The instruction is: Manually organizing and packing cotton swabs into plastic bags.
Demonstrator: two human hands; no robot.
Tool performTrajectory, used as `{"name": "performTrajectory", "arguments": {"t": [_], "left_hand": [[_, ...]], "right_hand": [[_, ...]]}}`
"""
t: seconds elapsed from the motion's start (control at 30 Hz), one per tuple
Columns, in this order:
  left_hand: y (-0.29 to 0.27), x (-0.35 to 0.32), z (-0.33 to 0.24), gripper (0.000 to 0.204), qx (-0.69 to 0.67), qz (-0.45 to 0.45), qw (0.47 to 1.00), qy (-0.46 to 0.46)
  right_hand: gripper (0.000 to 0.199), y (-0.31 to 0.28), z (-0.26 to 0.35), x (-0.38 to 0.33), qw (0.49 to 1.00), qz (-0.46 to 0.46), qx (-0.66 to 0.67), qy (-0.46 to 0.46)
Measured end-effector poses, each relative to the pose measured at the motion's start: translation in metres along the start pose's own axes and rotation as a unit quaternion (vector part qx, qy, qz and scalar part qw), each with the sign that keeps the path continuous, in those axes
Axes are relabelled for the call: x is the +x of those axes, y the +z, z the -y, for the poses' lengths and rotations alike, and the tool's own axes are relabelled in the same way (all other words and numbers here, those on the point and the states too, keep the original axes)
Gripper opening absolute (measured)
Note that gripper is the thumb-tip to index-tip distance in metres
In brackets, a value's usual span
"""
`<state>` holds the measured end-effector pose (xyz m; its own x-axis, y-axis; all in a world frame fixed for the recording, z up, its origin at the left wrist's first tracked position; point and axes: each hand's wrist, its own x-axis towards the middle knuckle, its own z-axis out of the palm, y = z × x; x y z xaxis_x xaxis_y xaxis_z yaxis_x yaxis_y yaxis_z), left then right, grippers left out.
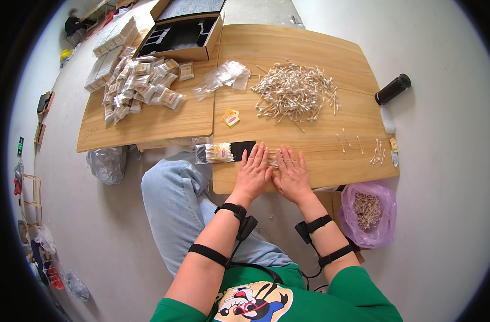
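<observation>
My left hand (254,170) lies flat near the table's front edge, fingers stretched out and pointing away from me. Beside it my right hand (292,174) is flat too, its fingers slightly spread and the thumbs nearly meeting. A small row of cotton swabs (274,159) shows between the two hands, partly hidden under the fingers. Just left of my left fingertips is a black strip (242,148), which runs into a clear bag holding a bundle of cotton swabs (219,152) with a yellow card. Farther back lies a large heap of loose cotton swabs (296,91).
Filled packets (143,83) are piled at the left, behind them an open box (186,40). Clear bags (223,78) and yellow cards (231,117) lie mid-table. A few swabs (378,152) lie at right. A purple bag (382,214) of swabs stands below the table's right edge.
</observation>
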<state>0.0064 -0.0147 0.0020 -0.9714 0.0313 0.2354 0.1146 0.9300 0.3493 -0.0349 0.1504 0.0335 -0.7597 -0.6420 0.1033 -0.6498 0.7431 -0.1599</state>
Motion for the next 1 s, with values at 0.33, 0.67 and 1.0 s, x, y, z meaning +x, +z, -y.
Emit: {"name": "performTrajectory", "arguments": {"t": [0.33,0.67,1.0], "left_hand": [[-0.004,0.000,-0.002,0.063,-0.018,0.010,1.000,0.003],[-0.009,-0.003,0.000,0.064,-0.048,0.056,0.997,-0.002],[-0.008,-0.004,-0.001,0.066,-0.034,0.053,0.998,-0.012]], "right_hand": [[0.072,0.005,0.005,0.008,0.998,0.036,-0.034,0.026],[0.067,0.021,0.018,0.011,0.997,0.026,-0.012,0.069],[0.072,0.011,0.003,0.012,1.000,0.009,0.014,0.025]]}}
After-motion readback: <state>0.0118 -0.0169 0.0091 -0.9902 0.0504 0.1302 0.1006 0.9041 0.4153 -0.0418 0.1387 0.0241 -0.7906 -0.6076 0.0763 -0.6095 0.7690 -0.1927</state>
